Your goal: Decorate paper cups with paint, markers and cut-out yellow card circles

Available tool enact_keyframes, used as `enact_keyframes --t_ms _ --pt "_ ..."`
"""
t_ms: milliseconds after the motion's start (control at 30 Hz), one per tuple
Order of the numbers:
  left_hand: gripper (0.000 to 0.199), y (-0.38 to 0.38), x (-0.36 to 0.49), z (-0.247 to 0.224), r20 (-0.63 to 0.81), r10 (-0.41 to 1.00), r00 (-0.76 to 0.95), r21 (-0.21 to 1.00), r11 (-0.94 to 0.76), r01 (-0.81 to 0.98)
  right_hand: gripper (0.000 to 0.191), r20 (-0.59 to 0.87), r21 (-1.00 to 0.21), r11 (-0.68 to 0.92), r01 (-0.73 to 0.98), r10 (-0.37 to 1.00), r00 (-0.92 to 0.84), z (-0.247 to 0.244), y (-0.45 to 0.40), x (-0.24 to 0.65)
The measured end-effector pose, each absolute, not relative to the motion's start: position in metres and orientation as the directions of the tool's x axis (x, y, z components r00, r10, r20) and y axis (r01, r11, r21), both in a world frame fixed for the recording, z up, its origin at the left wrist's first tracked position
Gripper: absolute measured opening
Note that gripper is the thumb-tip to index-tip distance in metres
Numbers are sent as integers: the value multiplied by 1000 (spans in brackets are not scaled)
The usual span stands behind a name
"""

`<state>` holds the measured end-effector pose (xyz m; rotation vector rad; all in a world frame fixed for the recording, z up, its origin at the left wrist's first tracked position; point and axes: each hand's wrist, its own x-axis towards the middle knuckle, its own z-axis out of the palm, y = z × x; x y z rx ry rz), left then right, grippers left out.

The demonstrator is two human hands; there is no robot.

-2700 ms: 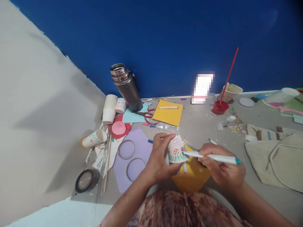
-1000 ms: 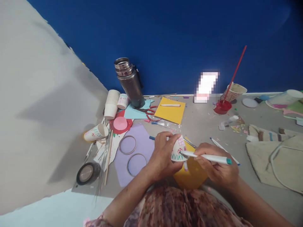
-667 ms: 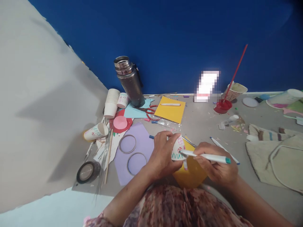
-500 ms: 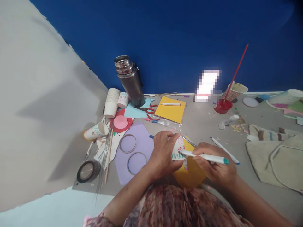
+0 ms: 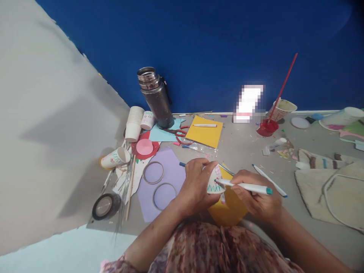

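A small white paper cup (image 5: 215, 186) with green strokes, red dots and a pink grid drawn on it is gripped by my left hand (image 5: 196, 185), fingers wrapped round its far side. Pinched in my right hand (image 5: 257, 195) is a white marker (image 5: 250, 186) with a green end; its tip meets the cup among the red dots. Yellow paper (image 5: 230, 206) lies beneath the cup and between my hands. A white pen with blue ends (image 5: 270, 180) rests beyond my right hand.
Two rings lie on purple paper (image 5: 173, 163) at the left, near a tape roll (image 5: 105, 206). Behind stand a steel flask (image 5: 157, 100) and stacked cups (image 5: 134, 123). Red-handled scissors (image 5: 180, 132) touch yellow paper. A red paint pot (image 5: 267, 128) and beige cloth (image 5: 318, 189) are at the right.
The marker and my right hand have shifted slightly left, and the cup is turned a little in my left hand. Both hands keep their hold.
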<state>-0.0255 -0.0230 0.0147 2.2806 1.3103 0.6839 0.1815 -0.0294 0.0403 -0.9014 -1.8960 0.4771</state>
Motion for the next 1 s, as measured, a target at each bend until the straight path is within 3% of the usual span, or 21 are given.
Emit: enact_keyframes --t_ms 400,1000 --pt "80 -24 -25 16 203 882 426 593 -457 663 12 541 -662 581 473 808 -234 42 -29 185" --pt "80 -25 -27 14 206 895 395 677 -422 603 11 529 -697 550 461 827 -187 33 -34 191"
